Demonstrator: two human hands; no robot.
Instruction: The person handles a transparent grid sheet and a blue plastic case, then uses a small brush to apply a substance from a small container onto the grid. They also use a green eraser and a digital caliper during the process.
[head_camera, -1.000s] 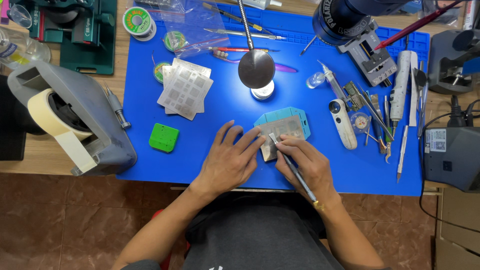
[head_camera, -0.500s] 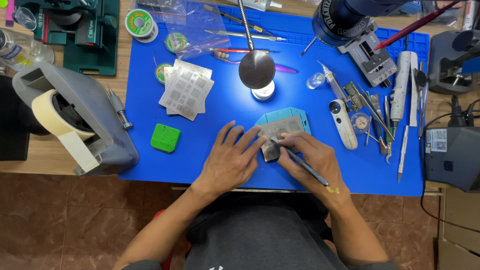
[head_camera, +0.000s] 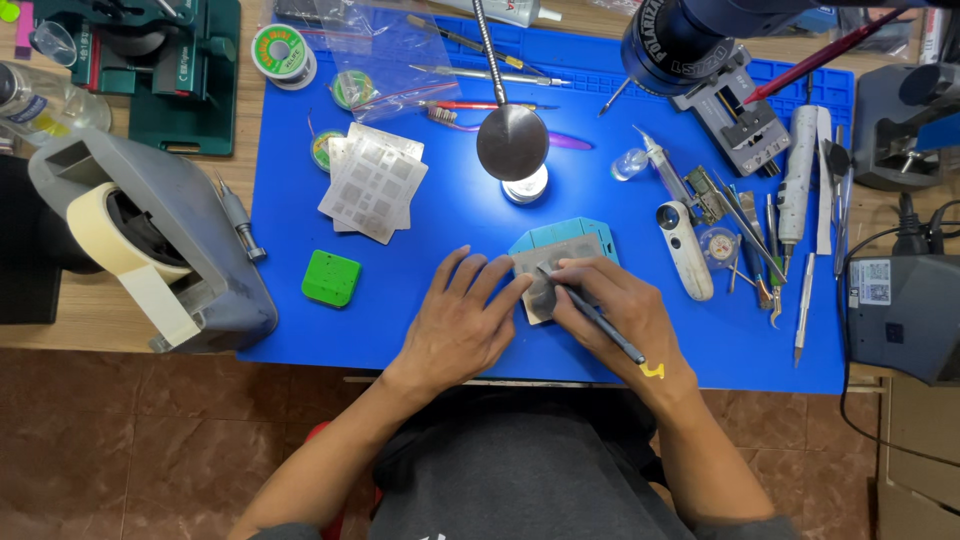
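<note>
Stencil plate (head_camera: 548, 268), grey and smeared dark at its middle, lies on a teal holder (head_camera: 560, 236) at lower centre of the blue mat (head_camera: 450, 215), work on it seemingly under way and not finished. Left hand (head_camera: 462, 322) rests flat, fingers spread, tips pinning the plate's left edge. Right hand (head_camera: 615, 315) is closed around a thin dark tool (head_camera: 598, 320), its tip on the smear. Spare stencils (head_camera: 372, 182) and a green block (head_camera: 331, 278) lie unused to the left

Your left hand (head_camera: 462, 325) lies flat, fingers spread toward one o'clock. Your right hand (head_camera: 612, 312) curls in a pen grip, fingertips pointing to ten o'clock, forearms converging from six.
</note>
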